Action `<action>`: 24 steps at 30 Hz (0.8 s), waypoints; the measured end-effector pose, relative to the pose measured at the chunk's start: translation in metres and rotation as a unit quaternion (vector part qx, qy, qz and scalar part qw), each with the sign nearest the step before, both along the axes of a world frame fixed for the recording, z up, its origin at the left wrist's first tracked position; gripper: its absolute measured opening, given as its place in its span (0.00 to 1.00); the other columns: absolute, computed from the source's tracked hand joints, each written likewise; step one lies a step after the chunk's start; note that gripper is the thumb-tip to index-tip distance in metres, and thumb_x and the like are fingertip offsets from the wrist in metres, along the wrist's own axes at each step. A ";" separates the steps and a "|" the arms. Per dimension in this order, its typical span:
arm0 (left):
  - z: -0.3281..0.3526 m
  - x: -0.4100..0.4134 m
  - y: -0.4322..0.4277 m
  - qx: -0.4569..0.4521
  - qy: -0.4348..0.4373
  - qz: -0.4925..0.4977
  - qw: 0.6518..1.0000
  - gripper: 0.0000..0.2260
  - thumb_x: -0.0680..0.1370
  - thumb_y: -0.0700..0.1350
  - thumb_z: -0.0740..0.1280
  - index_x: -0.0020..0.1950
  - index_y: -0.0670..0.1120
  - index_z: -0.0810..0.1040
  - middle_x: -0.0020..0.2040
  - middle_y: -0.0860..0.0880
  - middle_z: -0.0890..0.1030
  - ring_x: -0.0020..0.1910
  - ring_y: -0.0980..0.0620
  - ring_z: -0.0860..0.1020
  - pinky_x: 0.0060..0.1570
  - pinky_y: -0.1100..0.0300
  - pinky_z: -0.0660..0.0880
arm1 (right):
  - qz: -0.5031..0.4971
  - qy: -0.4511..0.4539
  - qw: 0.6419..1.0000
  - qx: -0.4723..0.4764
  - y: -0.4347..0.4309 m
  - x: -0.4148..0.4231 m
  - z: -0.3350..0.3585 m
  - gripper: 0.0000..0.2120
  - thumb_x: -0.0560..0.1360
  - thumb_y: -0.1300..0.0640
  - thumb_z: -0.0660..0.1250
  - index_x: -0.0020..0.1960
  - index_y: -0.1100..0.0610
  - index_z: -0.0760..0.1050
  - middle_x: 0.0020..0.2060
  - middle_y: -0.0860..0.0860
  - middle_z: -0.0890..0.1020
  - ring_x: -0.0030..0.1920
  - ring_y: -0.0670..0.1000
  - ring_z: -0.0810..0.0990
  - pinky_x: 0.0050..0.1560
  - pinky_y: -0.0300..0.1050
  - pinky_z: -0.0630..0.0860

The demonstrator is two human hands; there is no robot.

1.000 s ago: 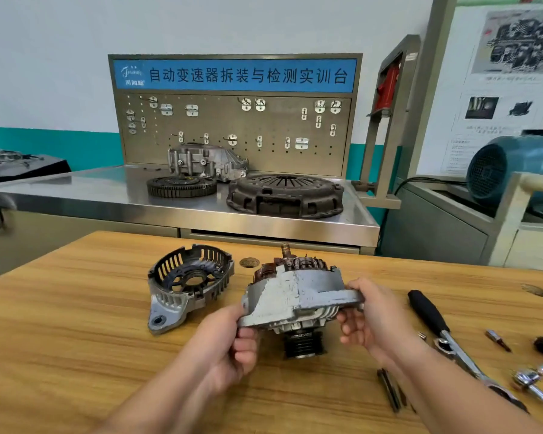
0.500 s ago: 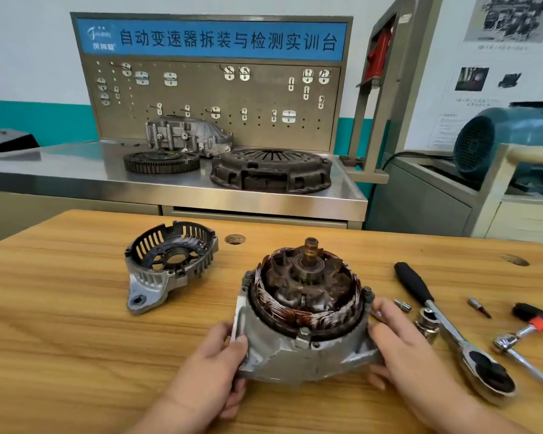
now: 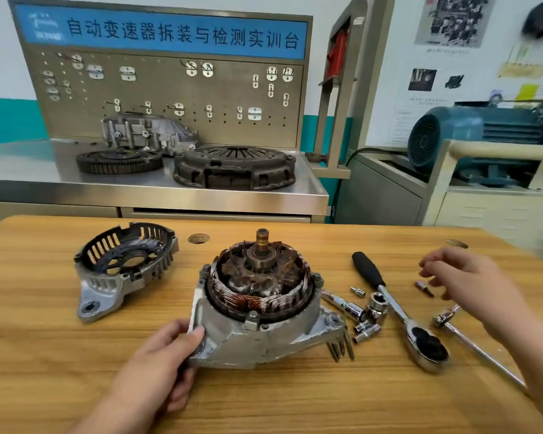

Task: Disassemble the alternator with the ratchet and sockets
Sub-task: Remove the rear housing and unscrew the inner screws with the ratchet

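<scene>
Alternator (image 3: 257, 308) stands shaft-up near the front edge of the table (image 3: 44, 371), left hand (image 3: 157, 361) gripping its housing, while the right hand (image 3: 470, 283), loose and empty, hovers above ratchet (image 3: 398, 311) and sockets (image 3: 367, 327) toward the right edge.

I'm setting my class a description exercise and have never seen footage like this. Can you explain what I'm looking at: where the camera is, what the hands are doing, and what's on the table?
There is no machine here. A person works bare-handed, and the one picture comes from a camera worn on the head, looking forward and down. On the wooden table stands a half-opened alternator, its copper windings and shaft showing. A separate end cover lies to its left. To its right lie a ratchet and several loose sockets. The left grip, a bare hand, holds the alternator's housing by its edge. The right grip hovers open above the tools, holding nothing; it is blurred.
</scene>
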State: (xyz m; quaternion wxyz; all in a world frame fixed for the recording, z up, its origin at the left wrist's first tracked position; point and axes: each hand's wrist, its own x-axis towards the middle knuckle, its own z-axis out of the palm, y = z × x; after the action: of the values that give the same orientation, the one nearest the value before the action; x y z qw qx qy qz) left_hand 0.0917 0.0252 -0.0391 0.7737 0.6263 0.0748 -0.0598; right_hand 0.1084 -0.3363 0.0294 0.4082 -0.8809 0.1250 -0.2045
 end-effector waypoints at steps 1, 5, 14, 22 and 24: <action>0.000 0.001 -0.001 -0.002 0.001 0.004 1.000 0.07 0.79 0.39 0.62 0.54 0.37 0.71 0.23 0.45 0.63 0.16 0.56 0.59 0.19 0.72 0.59 | -0.031 0.014 0.999 -0.018 -0.018 -0.001 0.000 0.08 0.75 0.59 0.65 0.39 0.52 0.79 0.36 0.50 0.83 0.40 0.55 0.80 0.47 0.56 0.78; -0.001 0.002 -0.003 0.004 0.000 0.011 1.000 0.08 0.79 0.39 0.62 0.55 0.36 0.71 0.25 0.45 0.63 0.16 0.56 0.59 0.19 0.71 0.59 | -0.083 0.145 0.980 -0.106 -0.065 -0.010 -0.008 0.05 0.75 0.55 0.67 0.41 0.53 0.79 0.35 0.54 0.82 0.40 0.57 0.80 0.45 0.53 0.79; -0.005 0.003 -0.002 0.022 -0.011 0.004 1.000 0.05 0.78 0.39 0.62 0.48 0.36 0.71 0.22 0.45 0.62 0.14 0.55 0.58 0.18 0.71 0.61 | -0.020 0.328 0.878 -0.349 -0.053 -0.003 -0.045 0.17 0.76 0.41 0.66 0.37 0.52 0.71 0.33 0.46 0.75 0.34 0.45 0.73 0.30 0.40 0.64; -0.001 0.000 -0.001 0.030 -0.014 -0.003 0.999 0.06 0.78 0.38 0.63 0.44 0.36 0.71 0.22 0.45 0.62 0.15 0.54 0.59 0.17 0.70 0.60 | -0.017 0.087 0.982 0.166 -0.056 -0.004 -0.037 0.07 0.82 0.59 0.60 0.46 0.58 0.71 0.24 0.51 0.70 0.19 0.46 0.62 0.19 0.34 0.58; -0.001 0.000 -0.001 0.030 -0.011 -0.002 0.999 0.05 0.78 0.38 0.63 0.44 0.37 0.71 0.22 0.45 0.62 0.15 0.54 0.59 0.18 0.71 0.60 | 0.024 -0.002 0.950 0.311 -0.046 -0.008 -0.015 0.08 0.83 0.59 0.58 0.46 0.59 0.71 0.23 0.49 0.65 0.19 0.43 0.58 0.18 0.32 0.54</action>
State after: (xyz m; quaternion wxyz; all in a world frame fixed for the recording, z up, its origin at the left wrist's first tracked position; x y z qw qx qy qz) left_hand 0.0919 0.0240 -0.0402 0.7550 0.6502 0.0668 -0.0527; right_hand 0.1000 -0.3824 0.0139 0.6673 -0.7124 0.1602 -0.1469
